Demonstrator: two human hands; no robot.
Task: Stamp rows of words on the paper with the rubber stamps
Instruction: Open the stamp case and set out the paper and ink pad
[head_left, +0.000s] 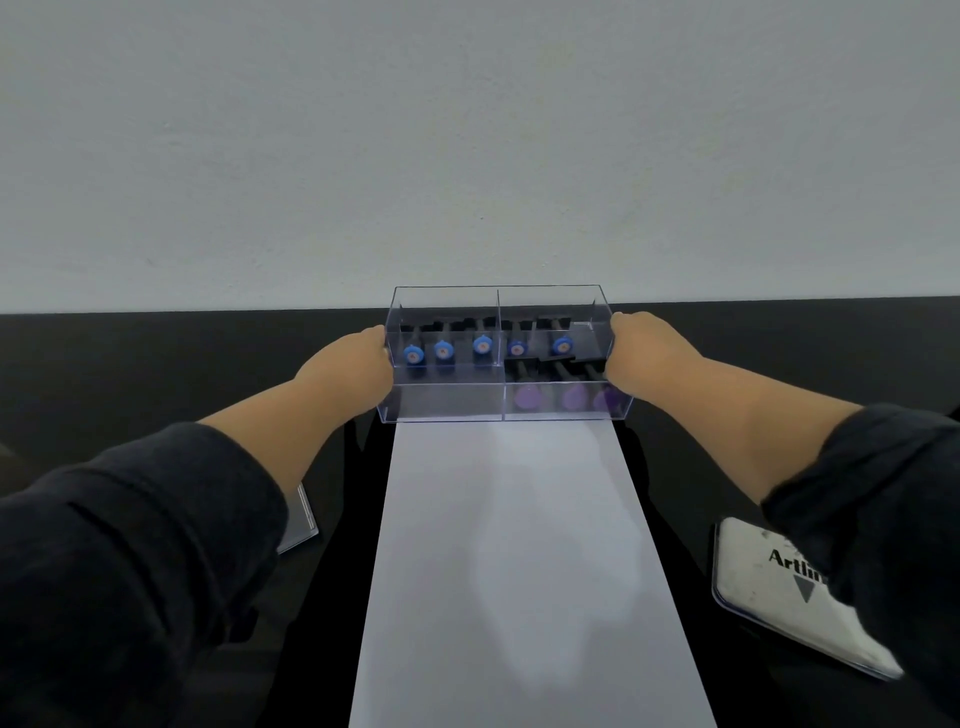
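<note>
Stamp box (501, 400) sits between both hands' (363, 364) seeming grip.

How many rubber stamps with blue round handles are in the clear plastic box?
5: blue-handled stamps in one row in the clear plastic box, three left of the divider, two right. None seems hidden.

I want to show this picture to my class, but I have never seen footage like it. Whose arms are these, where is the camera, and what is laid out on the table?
There is no machine: a person wears a camera on the head, so you look forward and down along both arms. The left hand and right hand hold the two ends of a clear box standing at the far end of a blank white paper on a black table. Inside the box are stamps with blue handles and purple handles. Beside the right sleeve lies an ink pad case, lid closed.
</note>
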